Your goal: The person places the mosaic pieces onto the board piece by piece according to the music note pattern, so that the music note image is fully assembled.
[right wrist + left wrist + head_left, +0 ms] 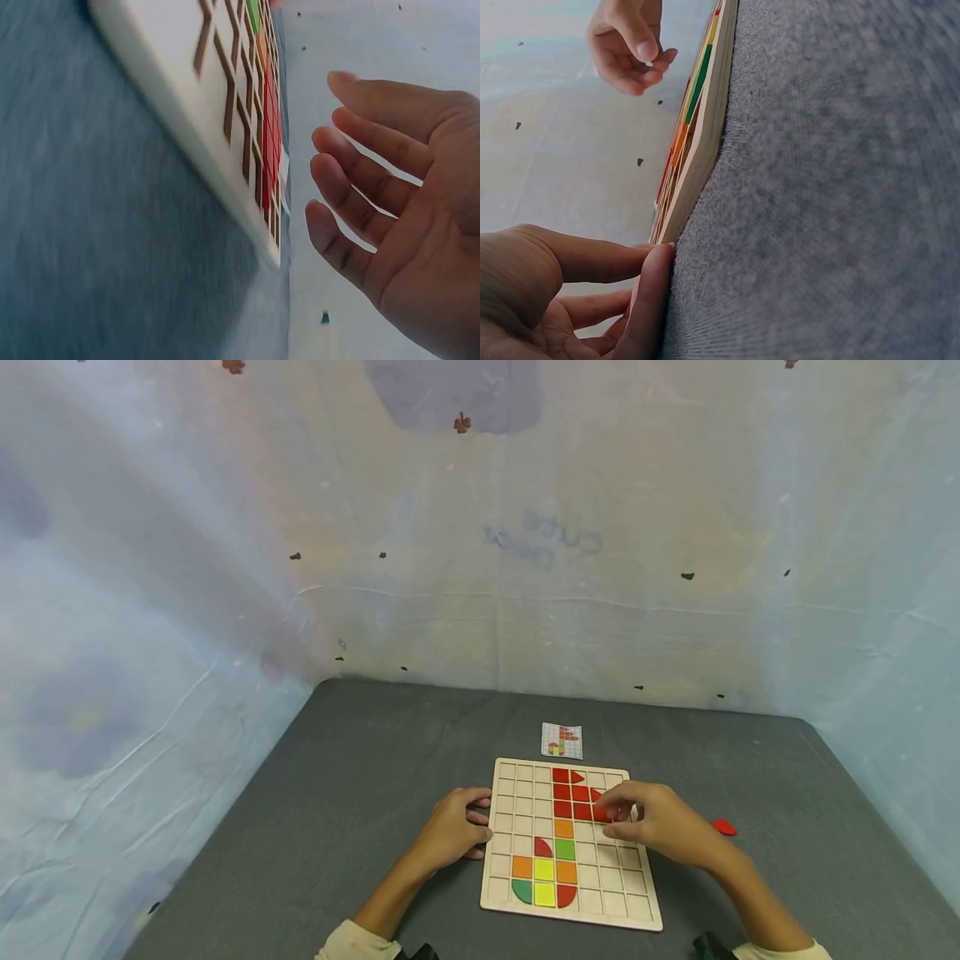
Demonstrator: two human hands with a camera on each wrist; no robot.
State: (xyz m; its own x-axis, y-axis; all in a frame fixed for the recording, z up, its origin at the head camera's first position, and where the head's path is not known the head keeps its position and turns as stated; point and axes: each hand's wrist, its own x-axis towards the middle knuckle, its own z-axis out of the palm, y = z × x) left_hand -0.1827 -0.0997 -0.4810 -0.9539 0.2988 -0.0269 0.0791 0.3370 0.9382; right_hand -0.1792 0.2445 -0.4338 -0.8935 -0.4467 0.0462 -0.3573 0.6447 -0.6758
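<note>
A wooden grid board (612, 903) lies on the dark grey surface, bearing red, orange, yellow and green shapes. At its left edge, my left hand (450, 831) touches the rim with thumb and fingertips; the left wrist view shows the contact at the board's side (697, 169). My right hand (660, 822) hovers over the board's upper right, with its fingers loosely bent and nothing between them in the right wrist view. Beneath those fingers are red tiles (581, 811), partly hidden. Lower down sit a yellow square (543, 869) and a green quarter circle (522, 890).
A loose red piece (723, 827) lies on the surface right of the board, beyond my right wrist. Behind the board is a small printed card (562, 741) with a coloured pattern. A pale sheet (480, 635) hangs along the back and sides.
</note>
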